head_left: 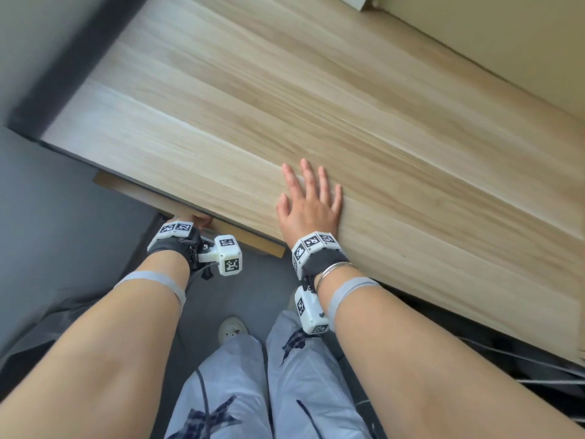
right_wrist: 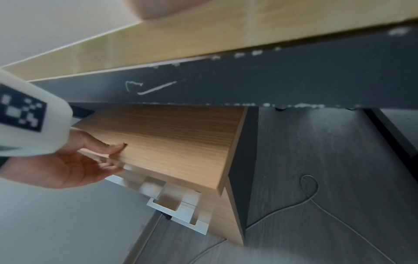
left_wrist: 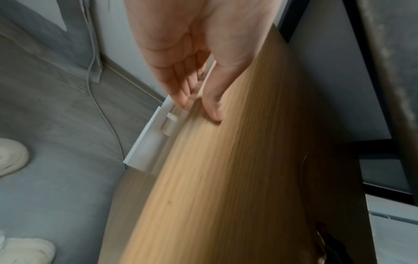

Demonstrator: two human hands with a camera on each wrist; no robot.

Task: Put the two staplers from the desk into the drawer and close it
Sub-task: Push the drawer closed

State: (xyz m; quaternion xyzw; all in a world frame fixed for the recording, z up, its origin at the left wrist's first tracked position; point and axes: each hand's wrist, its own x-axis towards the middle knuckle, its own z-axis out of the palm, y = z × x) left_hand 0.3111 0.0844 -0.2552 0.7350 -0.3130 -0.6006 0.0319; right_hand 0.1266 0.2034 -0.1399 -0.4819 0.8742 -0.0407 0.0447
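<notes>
Drawer closure: left hand [right_wrist: 74, 167] pinches the lower edge of the light wood-grain drawer front [right_wrist: 172, 139] between thumb and nearly straight fingers, while the right hand [head_left: 308, 207] lies flat and open on the pale wooden table [head_left: 348, 106], holding nothing. A straight, even push, fingers drawn clear of the gap, should seat it flush; neither stapler is in view, presumably inside the drawer, whose contents are hidden

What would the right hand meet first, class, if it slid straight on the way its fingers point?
Probably nothing: the right hand lies flat on the desk, and bare wood runs ahead of its fingers to the head view's top edge.
</notes>
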